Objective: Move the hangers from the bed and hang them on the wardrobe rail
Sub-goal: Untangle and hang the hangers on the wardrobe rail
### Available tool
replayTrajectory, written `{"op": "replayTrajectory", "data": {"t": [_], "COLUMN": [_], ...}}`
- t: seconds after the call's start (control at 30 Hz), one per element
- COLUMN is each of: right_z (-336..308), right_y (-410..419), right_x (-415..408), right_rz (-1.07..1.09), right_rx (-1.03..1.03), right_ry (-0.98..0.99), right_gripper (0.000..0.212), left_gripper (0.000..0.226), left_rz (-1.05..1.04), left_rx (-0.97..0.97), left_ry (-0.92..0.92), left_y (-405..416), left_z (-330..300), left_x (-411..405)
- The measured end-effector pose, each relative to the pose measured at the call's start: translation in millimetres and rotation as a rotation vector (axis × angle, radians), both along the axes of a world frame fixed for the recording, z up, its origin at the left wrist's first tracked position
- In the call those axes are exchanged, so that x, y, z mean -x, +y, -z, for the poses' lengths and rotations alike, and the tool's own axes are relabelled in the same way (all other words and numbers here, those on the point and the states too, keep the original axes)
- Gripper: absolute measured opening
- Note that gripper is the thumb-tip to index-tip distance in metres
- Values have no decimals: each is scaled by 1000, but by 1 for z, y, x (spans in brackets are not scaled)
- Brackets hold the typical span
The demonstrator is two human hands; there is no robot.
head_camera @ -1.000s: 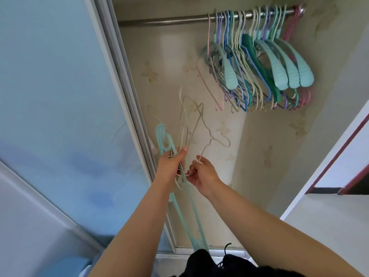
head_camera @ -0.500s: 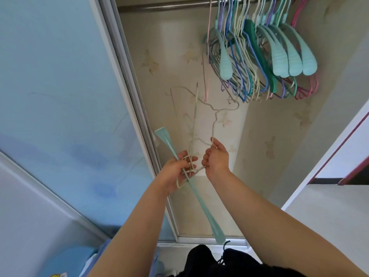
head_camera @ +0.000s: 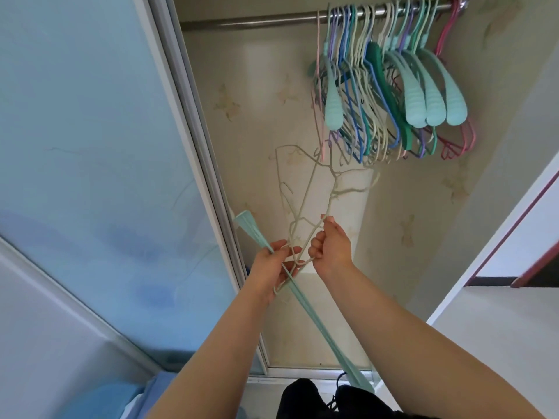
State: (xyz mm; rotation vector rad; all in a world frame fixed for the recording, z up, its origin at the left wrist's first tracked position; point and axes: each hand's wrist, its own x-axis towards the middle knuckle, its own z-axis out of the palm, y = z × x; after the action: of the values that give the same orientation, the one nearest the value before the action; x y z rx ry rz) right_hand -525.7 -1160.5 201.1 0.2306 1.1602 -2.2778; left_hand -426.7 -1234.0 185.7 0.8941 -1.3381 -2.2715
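Beige patterned wallpaper (head_camera: 260, 95) lines the inside of an open wardrobe, with a frosted blue sliding door (head_camera: 90, 131) pushed to the left and a metal wardrobe rail (head_camera: 251, 22) running across the top. Hung hangers (head_camera: 390, 86) in teal, blue, purple, cream and pink crowd the right part of that rail, packed tightly together. Below them, both arms reach up in front of the opening. The left hand (head_camera: 270, 267) has its fingers curled round a bundle: a long teal hanger (head_camera: 305, 300), seen edge-on and slanting from upper left to lower right, plus the hooks of several cream wire hangers (head_camera: 305, 189). The right hand (head_camera: 332, 246), just beside the left, pinches one of those cream wires with curled fingers. The wire hangers fan upward from the hands and look tangled together, though their pale colour against the wallpaper makes the count hard to tell. Dark clothing (head_camera: 317, 400) shows at the bottom edge.
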Motion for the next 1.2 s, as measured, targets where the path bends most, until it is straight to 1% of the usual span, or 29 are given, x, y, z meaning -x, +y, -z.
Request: {"op": "replayTrajectory", "data": {"t": [0.1, 0.2, 0.3, 0.4, 0.47, 0.53, 0.57, 0.63, 0.73, 0.83, 0.9, 1.07, 1.2], "right_z": [4, 5, 7, 9, 9, 7, 6, 4, 2, 3, 6, 19, 22], "right_y": [3, 2, 0, -4, -7, -10, -11, -10, -6, 1, 6, 11, 13], "right_x": [1, 0, -2, -7, -9, -11, -10, -8, 1, 8, 10, 7, 3], "right_rz": [-85, -101, -35, 5, 16, 23, 26, 35, 37, 18, 4, -36, -103], "right_rx": [-39, -44, -60, -42, 2, 28, 40, 78, 166, 229, 217, 164, 145], "right_ry": [38, -14, -74, -130, -178, -201, -210, -252, -340, -395, -394, -351, -294], "right_gripper": [12, 17, 22, 22, 20, 19, 20, 20, 20, 21, 18, 15, 19], "left_gripper": [18, 26, 26, 19, 21, 7, 5, 9, 5, 18, 22, 19, 19], "left_rz": [-72, -70, -19, 38, 40, 23, 17, 23, 63, 91, 110, 126, 140], "left_rx": [143, 266, 247, 171, 92, 48, 52, 88, 203, 291, 321, 401, 397], "left_ry": [-83, -182, -179, -139, -81, -13, -5, -10, -42, -79, -81, -108, -107], "left_y": [-2, -7, -8, -4, 1, 7, 9, 10, 8, 6, 4, 0, -1], "left_z": [1, 1, 2, 5, 10, 15, 16, 15, 13, 16, 17, 16, 9], "left_x": [2, 0, -1, 0, -1, -2, -2, -2, -5, -12, -15, -18, -19]}}
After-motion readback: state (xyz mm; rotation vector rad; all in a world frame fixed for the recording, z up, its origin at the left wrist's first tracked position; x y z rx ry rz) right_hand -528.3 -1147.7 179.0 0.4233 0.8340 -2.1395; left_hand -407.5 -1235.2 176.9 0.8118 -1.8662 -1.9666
